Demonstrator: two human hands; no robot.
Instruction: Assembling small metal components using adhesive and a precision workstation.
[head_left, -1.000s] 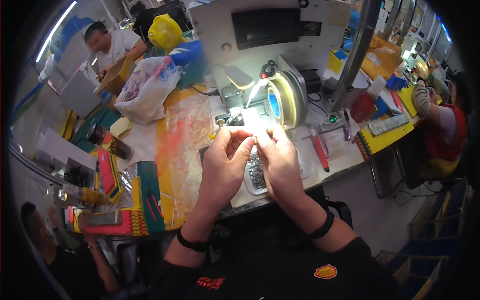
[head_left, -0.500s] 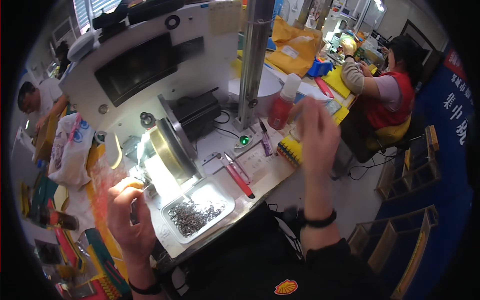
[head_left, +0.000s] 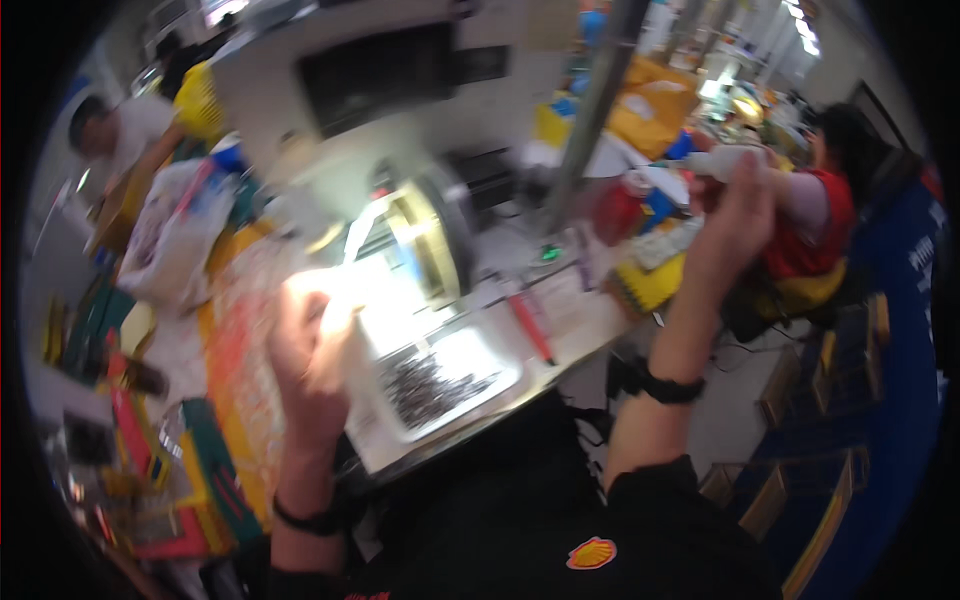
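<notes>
My left hand [head_left: 308, 350] is raised in the glare beside a wheel with a brass-coloured rim [head_left: 428, 245], mounted on a pale machine. Its fingers are curled and pinched; anything between them is lost in the glare. To the right of it, a white tray [head_left: 470, 415] holds a heap of small dark metal pieces [head_left: 425, 388]. My right hand [head_left: 740, 205] is lifted at the right, beyond the red bottle [head_left: 613, 212], its fingers bent and smeared by motion. A pale shape overlaps its fingertips; whether the hand holds it is unclear.
A red-handled tool [head_left: 530, 328] lies right of the tray. Yellow pads [head_left: 645, 285] and a yellow parcel [head_left: 655, 105] are farther right. Behind my right hand sits a person in a red vest [head_left: 825, 225]. A plastic bag [head_left: 170, 225] stands left, near another person [head_left: 125, 130].
The view has shifted, and most things appear farther right. My right hand has moved away from the red bottle, to the right and up. My left hand stays near the wheel.
</notes>
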